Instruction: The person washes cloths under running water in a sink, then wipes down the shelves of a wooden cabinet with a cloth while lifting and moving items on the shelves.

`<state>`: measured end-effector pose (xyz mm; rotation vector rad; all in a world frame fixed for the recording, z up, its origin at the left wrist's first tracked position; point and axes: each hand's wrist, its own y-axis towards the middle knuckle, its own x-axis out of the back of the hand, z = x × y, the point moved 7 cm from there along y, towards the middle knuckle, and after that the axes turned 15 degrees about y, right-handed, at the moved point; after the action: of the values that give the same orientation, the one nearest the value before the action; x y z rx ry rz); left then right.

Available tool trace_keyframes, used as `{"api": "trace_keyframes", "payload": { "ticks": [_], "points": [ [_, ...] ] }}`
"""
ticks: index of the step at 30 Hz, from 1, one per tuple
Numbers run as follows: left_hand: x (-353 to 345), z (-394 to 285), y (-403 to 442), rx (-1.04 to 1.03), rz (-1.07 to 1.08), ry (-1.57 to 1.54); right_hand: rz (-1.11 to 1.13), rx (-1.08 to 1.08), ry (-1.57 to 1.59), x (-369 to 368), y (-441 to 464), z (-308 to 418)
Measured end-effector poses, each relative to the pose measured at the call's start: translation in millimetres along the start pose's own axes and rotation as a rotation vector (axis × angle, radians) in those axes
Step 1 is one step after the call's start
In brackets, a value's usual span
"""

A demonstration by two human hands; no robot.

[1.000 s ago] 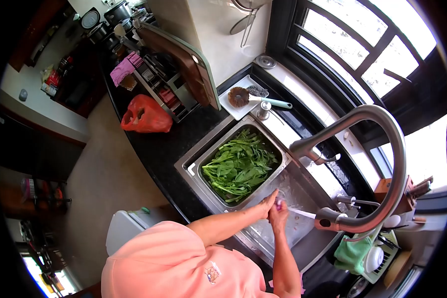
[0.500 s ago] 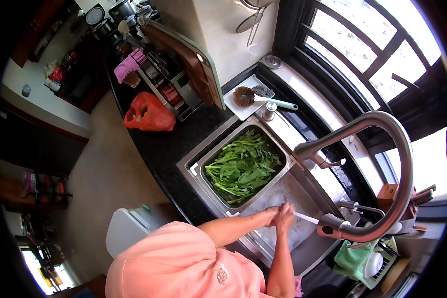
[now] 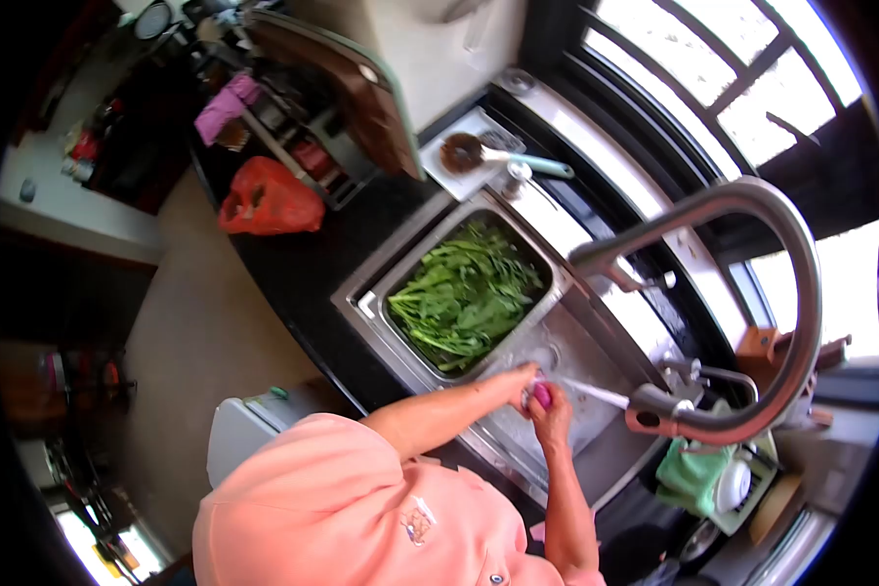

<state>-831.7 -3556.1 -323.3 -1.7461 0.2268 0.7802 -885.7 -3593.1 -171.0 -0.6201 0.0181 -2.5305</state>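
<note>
Over the sink basin (image 3: 557, 342), my left hand (image 3: 521, 383) and my right hand (image 3: 551, 420) come together. Closed between them is a small, rounded magenta thing (image 3: 542, 394), partly covered by fingers; blur hides what kind it is. A stream of water (image 3: 596, 393) runs from the spout of the pull-out faucet (image 3: 659, 410) toward my hands. Just beyond my left hand, a metal tub (image 3: 364, 305) sits in the sink, filled with leafy green vegetables (image 3: 467, 293).
A white tray (image 3: 441, 168) with a brown-bristled brush (image 3: 462, 153) and a soap dispenser (image 3: 516, 179) stand behind the tub. On the dark counter lie a red plastic bag (image 3: 272, 195) and a rack with cutting boards (image 3: 361, 107). A green cloth (image 3: 693, 477) hangs by the dish rack at right.
The magenta thing now shows between my hands, where before only clasped fingers were visible. My hands have shifted slightly up and left in view, and the whole view has moved a little.
</note>
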Motion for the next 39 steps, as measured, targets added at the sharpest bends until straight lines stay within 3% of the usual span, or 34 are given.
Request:
{"api": "trace_keyframes", "payload": {
  "ticks": [2,4,7,8,9,11,14,17,18,22,24,26,27,29,30,33,34,36,39],
  "points": [
    [-2,-3,-12,0.011,0.086,-0.045,0.093,0.274,-0.069,-3,-8,44],
    [-8,-13,-22,0.037,0.159,-0.063,0.190,0.397,-0.227,-5,-15,68],
    [-27,-17,-21,-0.025,0.464,0.059,0.177,0.344,-0.419,-3,-22,52],
    [-28,-19,-14,-0.072,0.462,0.100,0.148,0.327,-0.424,-2,-22,39],
    [-27,-17,-8,-0.074,0.421,0.168,0.123,0.315,-0.428,-2,-19,30],
    [-2,5,44,0.018,0.276,0.022,0.031,0.252,-0.276,-2,-8,16],
    [2,4,50,-0.103,0.186,-0.090,-0.167,0.111,-0.156,-12,6,-23],
    [8,0,1,-0.117,-0.471,0.125,-0.223,-0.416,0.141,-12,24,-69],
    [11,11,14,-0.165,-0.473,-0.063,-0.274,-0.494,0.134,-11,24,-88],
    [-6,-20,-32,-0.083,-0.713,0.777,-0.393,-0.667,0.456,-15,9,-125],
    [18,-18,-6,-0.371,-0.876,0.908,-0.405,-0.833,0.628,-17,-5,-133],
    [19,-22,-20,-0.593,-1.000,1.106,-0.305,-0.868,0.794,-27,-12,-154],
    [19,-17,-20,-0.494,-0.791,0.887,-0.253,-0.889,0.872,-32,-15,-165],
    [7,-4,-15,-0.280,-0.375,0.443,-0.159,-0.744,0.942,-37,-18,-183],
    [10,0,-16,-0.080,-0.269,0.296,-0.122,-0.641,0.762,-28,-20,-184],
    [-15,-20,-47,0.036,-0.117,0.017,-0.030,-0.186,0.123,0,-13,-87],
    [-18,-21,-39,0.042,-0.003,-0.036,0.023,-0.115,0.118,-2,-19,-69],
    [-12,-22,-33,0.072,-0.067,0.008,0.116,0.044,0.047,-2,-29,-31],
    [-12,-20,-8,-0.026,0.172,0.198,0.187,0.350,-0.276,9,-44,32]
  ]
}}
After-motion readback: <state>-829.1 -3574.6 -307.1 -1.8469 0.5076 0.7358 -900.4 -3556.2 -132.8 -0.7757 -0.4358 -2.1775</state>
